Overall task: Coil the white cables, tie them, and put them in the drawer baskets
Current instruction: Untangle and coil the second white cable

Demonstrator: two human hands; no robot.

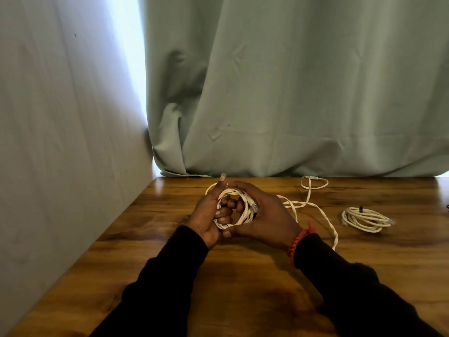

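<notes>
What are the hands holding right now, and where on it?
Both hands hold the coiled white cable: the left hand grips the coil's left side, fingers through the loop; the right hand grips its right side.

Two forearms in long black sleeves [170,276] end in bare hands, the left hand [209,215] with no ornament and the right hand [264,217] wearing a braided red-orange wristband [300,242] at the cuff.
</notes>
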